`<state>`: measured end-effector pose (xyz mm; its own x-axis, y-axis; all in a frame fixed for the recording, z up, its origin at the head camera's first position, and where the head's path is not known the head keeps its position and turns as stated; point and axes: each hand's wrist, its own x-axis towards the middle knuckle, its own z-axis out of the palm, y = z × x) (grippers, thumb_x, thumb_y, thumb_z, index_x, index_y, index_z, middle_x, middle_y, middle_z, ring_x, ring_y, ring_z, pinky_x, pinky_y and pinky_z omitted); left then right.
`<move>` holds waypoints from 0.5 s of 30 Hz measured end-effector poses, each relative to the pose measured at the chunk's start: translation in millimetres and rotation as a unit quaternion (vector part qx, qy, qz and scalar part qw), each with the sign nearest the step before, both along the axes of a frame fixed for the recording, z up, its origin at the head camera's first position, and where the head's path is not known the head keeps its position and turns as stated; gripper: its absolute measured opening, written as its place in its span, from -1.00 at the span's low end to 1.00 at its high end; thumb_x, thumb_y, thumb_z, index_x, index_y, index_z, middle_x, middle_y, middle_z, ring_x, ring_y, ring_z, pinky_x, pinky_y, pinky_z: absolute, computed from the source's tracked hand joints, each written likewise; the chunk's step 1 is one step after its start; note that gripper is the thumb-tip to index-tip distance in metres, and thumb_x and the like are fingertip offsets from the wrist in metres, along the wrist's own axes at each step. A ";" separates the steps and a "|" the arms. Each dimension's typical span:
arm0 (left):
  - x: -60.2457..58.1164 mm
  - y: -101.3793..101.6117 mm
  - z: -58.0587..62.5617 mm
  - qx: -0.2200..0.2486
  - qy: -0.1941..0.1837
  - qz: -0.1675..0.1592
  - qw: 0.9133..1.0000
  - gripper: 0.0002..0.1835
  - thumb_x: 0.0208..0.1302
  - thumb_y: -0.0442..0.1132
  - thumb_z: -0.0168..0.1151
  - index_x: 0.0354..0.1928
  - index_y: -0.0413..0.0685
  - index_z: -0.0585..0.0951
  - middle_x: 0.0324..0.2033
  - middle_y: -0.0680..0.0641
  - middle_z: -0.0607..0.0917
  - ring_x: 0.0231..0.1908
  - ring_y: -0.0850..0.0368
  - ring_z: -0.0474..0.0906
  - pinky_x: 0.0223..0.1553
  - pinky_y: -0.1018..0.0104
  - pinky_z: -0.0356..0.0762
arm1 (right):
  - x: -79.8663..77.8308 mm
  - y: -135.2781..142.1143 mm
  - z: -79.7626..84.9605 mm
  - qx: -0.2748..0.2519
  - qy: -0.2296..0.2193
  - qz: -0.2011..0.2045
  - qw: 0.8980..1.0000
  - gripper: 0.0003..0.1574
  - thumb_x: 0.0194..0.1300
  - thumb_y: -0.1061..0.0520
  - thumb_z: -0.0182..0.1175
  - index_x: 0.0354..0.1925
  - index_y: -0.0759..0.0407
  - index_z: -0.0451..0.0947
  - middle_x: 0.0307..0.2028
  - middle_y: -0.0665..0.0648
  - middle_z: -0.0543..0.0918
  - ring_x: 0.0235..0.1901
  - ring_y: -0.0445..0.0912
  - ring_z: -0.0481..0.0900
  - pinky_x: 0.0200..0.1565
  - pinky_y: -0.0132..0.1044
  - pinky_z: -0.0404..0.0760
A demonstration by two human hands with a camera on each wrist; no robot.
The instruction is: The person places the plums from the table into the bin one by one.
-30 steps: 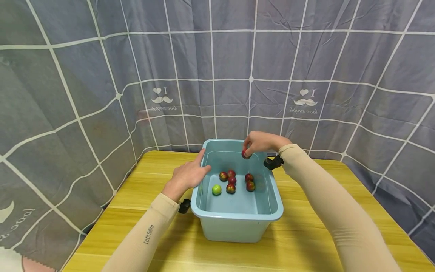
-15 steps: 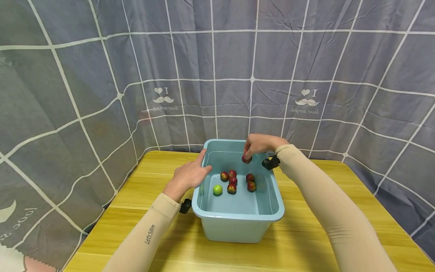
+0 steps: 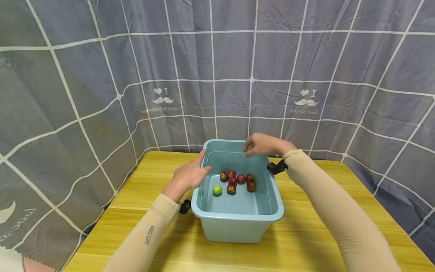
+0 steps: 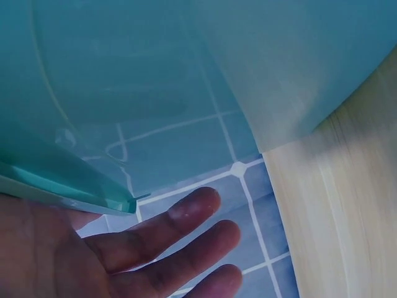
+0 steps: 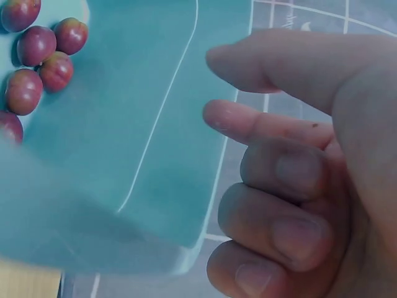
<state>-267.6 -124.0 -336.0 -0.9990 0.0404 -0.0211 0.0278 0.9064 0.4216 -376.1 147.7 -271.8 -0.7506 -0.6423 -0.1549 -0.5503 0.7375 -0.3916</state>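
Several red plums (image 3: 232, 181) and one small round green fruit (image 3: 217, 190) lie on the floor of a light blue plastic tub (image 3: 238, 218). My right hand (image 3: 265, 144) hovers over the tub's far right corner, thumb and index fingertip apart with nothing between them; in the right wrist view, the other fingers (image 5: 276, 230) are loosely curled, and part of the plum group (image 5: 36, 46) shows at the upper left. On the left rim rests my left hand (image 3: 187, 175). Its fingers (image 4: 173, 223) stretch out along the tub's outer side in the left wrist view.
The tub stands on a yellow wood-grain table (image 3: 163, 162). A grey curtain (image 3: 231, 98) with white grid lines hangs behind the table and along its sides. Dark wrist cameras sit under both sleeves, close to the tub's sides.
The right hand has let go of the plum it was pinching, and its fingers have parted. That plum now lies among the others in the tub. The left hand stays on the rim.
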 end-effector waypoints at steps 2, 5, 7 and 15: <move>-0.1 -0.5 -0.2 0.003 0.004 0.002 1.000 -0.18 0.38 0.27 -0.13 0.62 0.39 -0.10 0.11 -0.14 0.66 -0.14 -0.08 0.62 -0.37 0.08 0.45 | 3.8 5.0 -1.5 -0.013 0.009 0.003 1.000 -0.57 0.33 0.03 0.30 0.08 0.23 0.67 -0.64 0.00 0.30 -0.59 -0.14 0.19 -0.41 -0.24 0.30; -0.3 -1.2 -0.6 0.008 0.013 0.002 1.000 -0.17 0.37 0.28 -0.10 0.62 0.38 -0.06 0.16 -0.12 0.65 -0.15 -0.06 0.61 -0.38 0.10 0.44 | 10.2 15.2 -5.6 -0.030 0.033 0.009 0.999 -0.61 0.37 0.02 0.28 0.06 0.19 0.68 -0.66 -0.02 0.28 -0.62 -0.16 0.19 -0.42 -0.27 0.29; -0.2 -2.0 -0.8 0.010 0.016 0.002 1.000 -0.17 0.37 0.29 -0.08 0.62 0.37 -0.04 0.17 -0.10 0.64 -0.18 -0.04 0.61 -0.40 0.11 0.44 | 15.1 22.8 -9.1 -0.044 0.048 0.011 0.998 -0.64 0.39 0.02 0.26 0.05 0.17 0.69 -0.67 -0.01 0.32 -0.63 -0.16 0.20 -0.42 -0.26 0.31; 1.7 -10.2 -0.7 0.046 0.038 -0.007 0.998 -0.13 0.35 0.37 -0.06 0.62 0.27 0.03 0.38 -0.12 0.49 0.22 -0.18 0.53 -0.05 -0.14 0.54 | 32.9 54.9 -24.3 -0.109 0.085 -0.021 0.990 -0.64 0.43 0.04 0.22 0.07 0.21 0.67 -0.62 0.01 0.45 -0.63 -0.14 0.30 -0.43 -0.25 0.35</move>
<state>-265.9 -134.2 -336.6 -0.9969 0.0521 0.0597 0.0750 0.8633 0.4991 -343.2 202.6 -296.2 -0.7804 -0.6147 0.1141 -0.5926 0.6690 -0.4486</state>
